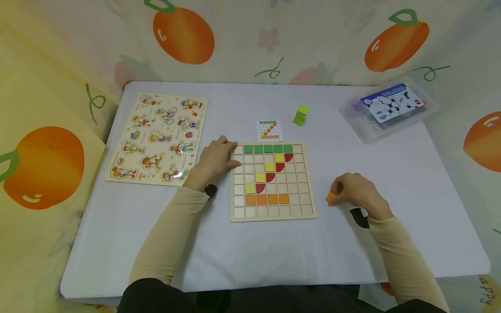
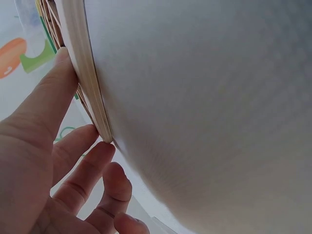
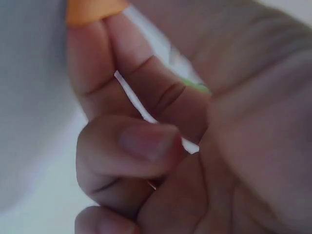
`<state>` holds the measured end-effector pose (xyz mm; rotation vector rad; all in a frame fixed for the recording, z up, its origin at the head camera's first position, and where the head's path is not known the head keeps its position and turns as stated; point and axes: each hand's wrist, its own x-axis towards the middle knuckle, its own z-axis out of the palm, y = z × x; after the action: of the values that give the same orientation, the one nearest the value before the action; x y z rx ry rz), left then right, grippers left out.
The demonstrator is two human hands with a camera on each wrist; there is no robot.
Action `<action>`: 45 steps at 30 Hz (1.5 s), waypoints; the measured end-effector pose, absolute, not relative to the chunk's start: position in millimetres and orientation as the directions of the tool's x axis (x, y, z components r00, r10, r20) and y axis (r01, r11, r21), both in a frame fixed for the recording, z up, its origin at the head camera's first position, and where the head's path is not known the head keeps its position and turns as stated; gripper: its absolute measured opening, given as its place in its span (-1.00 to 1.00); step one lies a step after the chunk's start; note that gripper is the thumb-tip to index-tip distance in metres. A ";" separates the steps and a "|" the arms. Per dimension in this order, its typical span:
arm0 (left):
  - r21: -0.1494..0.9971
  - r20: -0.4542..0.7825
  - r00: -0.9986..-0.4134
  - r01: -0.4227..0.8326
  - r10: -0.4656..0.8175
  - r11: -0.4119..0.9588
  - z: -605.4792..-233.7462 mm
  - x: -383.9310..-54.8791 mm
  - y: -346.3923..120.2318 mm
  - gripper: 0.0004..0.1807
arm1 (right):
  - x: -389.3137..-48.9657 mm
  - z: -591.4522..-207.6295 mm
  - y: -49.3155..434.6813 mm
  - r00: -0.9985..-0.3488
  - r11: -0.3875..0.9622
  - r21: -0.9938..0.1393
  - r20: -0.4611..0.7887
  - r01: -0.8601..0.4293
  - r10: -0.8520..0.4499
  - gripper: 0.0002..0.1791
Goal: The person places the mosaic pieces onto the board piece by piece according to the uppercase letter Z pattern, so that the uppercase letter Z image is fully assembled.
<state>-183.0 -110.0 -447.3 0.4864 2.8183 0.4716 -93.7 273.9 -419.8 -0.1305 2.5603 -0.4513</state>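
A wooden grid board (image 1: 312, 191) lies flat, bearing rows of green, yellow and orange squares and a diagonal of red quarter circles. My left hand (image 1: 213, 163) rests at its upper left corner. In the left wrist view, the thumb touches the board's wooden rim (image 2: 85, 63) and two fingertips meet its corner. Right of the board, my right hand (image 1: 356, 191) pinches an orange block (image 1: 330, 197) between thumb and fingertips. The right wrist view shows just part of that orange block (image 3: 95, 10) at the top, with the other fingers curled below.
A small pattern card (image 1: 269, 135) lies just behind the board. Two light green blocks (image 1: 301, 115) sit to its right. At the left is a puzzle board with cartoon figures (image 1: 152, 150); a lidded clear plastic box (image 1: 368, 130) stands at the back right of the white table (image 1: 266, 256).
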 end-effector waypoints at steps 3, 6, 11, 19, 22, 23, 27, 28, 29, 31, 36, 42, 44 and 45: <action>0.359 -0.186 -0.916 0.273 0.355 0.892 -447.4 -183.2 -110.8 -0.19 | -95.4 -420.6 271.4 -0.859 0.932 -0.362 -0.479 0.007 -0.179 -0.67; 0.364 -0.186 -0.917 0.269 0.352 0.892 -448.3 -182.7 -111.1 -0.19 | -99.2 -418.0 271.6 -0.866 0.921 -0.389 -0.468 0.022 -0.177 -0.73; 0.365 -0.185 -0.920 0.262 0.346 0.893 -449.0 -181.4 -111.3 -0.19 | -110.8 -412.3 265.7 -0.888 0.914 -0.407 -0.419 -0.003 -0.190 -0.78; 0.354 -0.173 -0.922 0.270 0.346 0.896 -448.7 -178.2 -110.7 -0.18 | -128.1 -416.0 230.9 -0.859 0.849 -0.493 -0.334 -0.191 -0.387 -0.88; 0.356 -0.170 -0.920 0.276 0.352 0.893 -448.3 -177.5 -110.0 -0.19 | -130.5 -417.0 217.5 -0.823 0.823 -0.519 -0.347 -0.231 -0.450 -0.90; 0.357 -0.169 -0.920 0.278 0.354 0.892 -448.2 -177.4 -109.6 -0.19 | -130.9 -417.0 213.6 -0.811 0.817 -0.526 -0.356 -0.237 -0.464 -0.90; 0.366 -0.168 -0.920 0.275 0.354 0.889 -447.2 -176.3 -108.4 -0.19 | -130.8 -417.5 200.7 -0.774 0.818 -0.533 -0.417 -0.218 -0.477 -0.88; 0.368 -0.167 -0.920 0.275 0.354 0.888 -447.2 -176.1 -108.2 -0.19 | -130.2 -418.2 198.3 -0.765 0.822 -0.531 -0.436 -0.206 -0.473 -0.88; 0.369 -0.165 -0.921 0.276 0.354 0.888 -447.2 -175.8 -108.1 -0.19 | -129.6 -419.1 196.2 -0.757 0.825 -0.527 -0.448 -0.206 -0.475 -0.87; 0.372 -0.160 -0.921 0.277 0.355 0.886 -447.6 -175.4 -107.8 -0.19 | -127.7 -420.8 193.1 -0.747 0.834 -0.516 -0.474 -0.194 -0.466 -0.87; 0.371 -0.163 -0.920 0.276 0.355 0.887 -447.4 -173.5 -107.7 -0.19 | -122.8 -423.0 189.2 -0.734 0.853 -0.484 -0.505 -0.194 -0.454 -0.87; 0.376 -0.160 -0.917 0.287 0.366 0.881 -444.3 -174.5 -104.3 -0.21 | -121.8 -419.4 185.8 -0.769 0.912 -0.354 -0.518 -0.205 -0.374 -0.87; 0.364 -0.156 -0.921 0.282 0.356 0.888 -443.8 -174.3 -104.3 -0.21 | -121.4 -417.9 183.1 -0.779 0.921 -0.333 -0.514 -0.204 -0.359 -0.88; 0.354 -0.157 -0.925 0.274 0.346 0.894 -443.6 -173.9 -104.7 -0.22 | -121.0 -417.3 181.8 -0.782 0.921 -0.330 -0.510 -0.206 -0.357 -0.89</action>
<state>-173.9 -104.7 -443.6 0.4717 2.8441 0.4857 -121.0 181.8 -417.3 -0.4006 2.4901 -0.3436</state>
